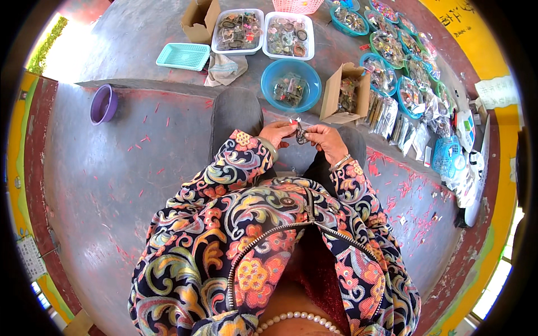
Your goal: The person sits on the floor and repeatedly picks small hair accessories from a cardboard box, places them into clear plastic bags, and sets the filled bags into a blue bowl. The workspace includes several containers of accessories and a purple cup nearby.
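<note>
My left hand (274, 133) and my right hand (327, 141) meet above my lap, between my knees. A thin dark looped cord (301, 134) is pinched between their fingers. A small red piece (293, 121) shows by the left fingertips; whether it is joined to the cord is too small to tell. Just beyond my hands stands a blue basin (270, 75) with small clear-wrapped pieces in it. Right of the basin, an open cardboard box (330, 95) holds more small dark pieces.
Two white tubs (262, 33) of small pieces, a turquoise basket (182, 56) and a grey cloth (226, 69) lie on the raised step ahead. A purple bowl (105, 105) stands at left. Several filled baskets (370, 64) and clear packets (384, 116) crowd the right. Red scraps litter the floor.
</note>
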A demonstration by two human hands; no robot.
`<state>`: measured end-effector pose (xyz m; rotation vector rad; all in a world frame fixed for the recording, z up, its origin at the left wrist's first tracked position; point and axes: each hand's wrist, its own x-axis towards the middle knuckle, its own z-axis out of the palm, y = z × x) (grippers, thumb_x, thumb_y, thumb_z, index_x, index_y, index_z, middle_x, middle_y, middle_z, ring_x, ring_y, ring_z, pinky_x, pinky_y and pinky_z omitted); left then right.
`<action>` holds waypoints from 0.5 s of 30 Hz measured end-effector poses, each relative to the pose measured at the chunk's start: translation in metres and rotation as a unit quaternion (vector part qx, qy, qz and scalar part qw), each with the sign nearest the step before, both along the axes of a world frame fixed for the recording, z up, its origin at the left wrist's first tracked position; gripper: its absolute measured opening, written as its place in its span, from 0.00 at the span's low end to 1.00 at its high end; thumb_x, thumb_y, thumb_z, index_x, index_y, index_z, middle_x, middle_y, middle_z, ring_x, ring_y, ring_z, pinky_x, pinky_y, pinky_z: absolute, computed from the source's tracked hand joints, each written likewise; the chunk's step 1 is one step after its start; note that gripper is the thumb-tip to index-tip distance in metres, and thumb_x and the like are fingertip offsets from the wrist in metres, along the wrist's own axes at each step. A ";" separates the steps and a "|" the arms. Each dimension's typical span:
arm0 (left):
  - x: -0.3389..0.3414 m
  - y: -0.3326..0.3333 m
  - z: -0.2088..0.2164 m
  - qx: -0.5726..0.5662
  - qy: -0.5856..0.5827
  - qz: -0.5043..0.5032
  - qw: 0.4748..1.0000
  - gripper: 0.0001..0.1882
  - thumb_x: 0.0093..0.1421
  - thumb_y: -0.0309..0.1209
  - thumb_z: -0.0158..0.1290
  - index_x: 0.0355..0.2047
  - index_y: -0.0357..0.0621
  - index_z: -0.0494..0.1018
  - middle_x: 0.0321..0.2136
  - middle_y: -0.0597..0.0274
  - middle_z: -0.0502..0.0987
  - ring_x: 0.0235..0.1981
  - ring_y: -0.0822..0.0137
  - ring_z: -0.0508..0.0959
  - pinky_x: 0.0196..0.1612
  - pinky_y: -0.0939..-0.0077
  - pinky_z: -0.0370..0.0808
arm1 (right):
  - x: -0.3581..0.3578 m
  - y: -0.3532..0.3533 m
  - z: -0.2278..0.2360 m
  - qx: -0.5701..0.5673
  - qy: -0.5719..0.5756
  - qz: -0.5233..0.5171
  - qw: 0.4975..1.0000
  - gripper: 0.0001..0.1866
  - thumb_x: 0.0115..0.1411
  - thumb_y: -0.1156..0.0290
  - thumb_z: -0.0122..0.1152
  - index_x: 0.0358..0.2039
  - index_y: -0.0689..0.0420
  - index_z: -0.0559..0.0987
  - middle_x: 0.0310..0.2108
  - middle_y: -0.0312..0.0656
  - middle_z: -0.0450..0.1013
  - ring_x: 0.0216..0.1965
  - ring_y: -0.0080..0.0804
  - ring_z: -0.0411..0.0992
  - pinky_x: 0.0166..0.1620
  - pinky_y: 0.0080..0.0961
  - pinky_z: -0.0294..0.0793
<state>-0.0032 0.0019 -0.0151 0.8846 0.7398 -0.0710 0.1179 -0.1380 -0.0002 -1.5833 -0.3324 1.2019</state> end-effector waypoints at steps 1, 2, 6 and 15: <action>0.001 0.001 -0.003 0.006 0.008 0.002 1.000 0.22 0.48 0.40 0.53 0.41 0.43 0.66 0.38 0.64 0.69 0.40 0.70 0.66 0.36 0.76 0.60 | 0.005 0.003 -0.002 -0.001 -0.001 -0.005 1.000 0.05 0.49 0.73 0.56 0.28 0.58 0.74 0.21 0.31 0.69 0.19 0.13 0.63 0.18 0.08 0.57; 0.001 0.002 -0.008 0.015 0.031 0.021 0.999 0.24 0.49 0.39 0.51 0.45 0.41 0.63 0.42 0.60 0.66 0.44 0.66 0.65 0.37 0.75 0.62 | 0.010 0.007 -0.005 -0.002 -0.001 -0.010 1.000 0.06 0.49 0.73 0.55 0.28 0.58 0.73 0.21 0.31 0.69 0.19 0.13 0.63 0.18 0.08 0.57; 0.007 -0.001 -0.025 0.052 0.066 0.070 0.994 0.24 0.50 0.37 0.49 0.46 0.40 0.62 0.43 0.60 0.66 0.44 0.66 0.65 0.34 0.75 0.65 | 0.032 0.028 -0.017 -0.034 0.055 -0.069 0.996 0.07 0.50 0.74 0.53 0.30 0.60 0.70 0.24 0.36 0.70 0.23 0.20 0.69 0.20 0.09 0.63; 0.007 -0.007 -0.024 0.015 0.040 0.037 0.998 0.18 0.50 0.35 0.47 0.42 0.42 0.66 0.34 0.63 0.69 0.36 0.70 0.68 0.27 0.78 0.69 | 0.079 0.078 -0.086 -0.035 0.104 -0.170 0.979 0.06 0.50 0.79 0.48 0.30 0.64 0.66 0.24 0.46 0.69 0.27 0.31 0.72 0.21 0.15 0.71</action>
